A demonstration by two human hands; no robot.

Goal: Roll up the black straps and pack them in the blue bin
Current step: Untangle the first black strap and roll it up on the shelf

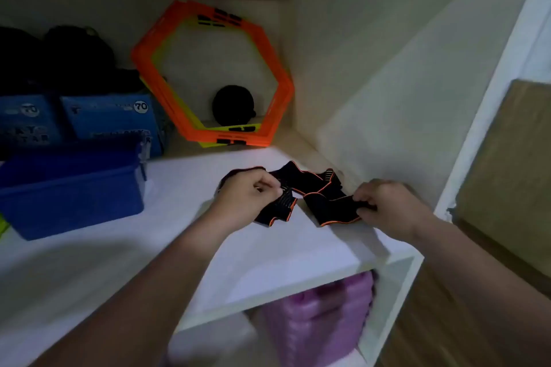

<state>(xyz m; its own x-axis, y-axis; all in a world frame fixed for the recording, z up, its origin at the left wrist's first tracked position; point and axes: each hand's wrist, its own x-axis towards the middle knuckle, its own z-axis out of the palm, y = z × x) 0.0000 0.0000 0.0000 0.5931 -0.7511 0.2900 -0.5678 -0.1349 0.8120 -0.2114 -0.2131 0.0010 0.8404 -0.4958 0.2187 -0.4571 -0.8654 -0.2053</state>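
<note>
A black strap with orange edging [310, 188] lies crumpled on the white shelf [268, 262], close to the right cupboard wall. My left hand [247, 199] pinches its left end, where grey stripes show. My right hand [387, 205] grips its right end between thumb and fingers. The blue bin [71, 199] stands at the left of the same shelf, open at the top; its inside is too dark to make out.
Orange and yellow hexagonal rings [214, 77] lean against the back wall, with a black round pouch [234, 106] behind them. Blue boxes [110, 119] and dark bags [59, 59] sit behind the bin. A purple item [322, 313] lies on the shelf below.
</note>
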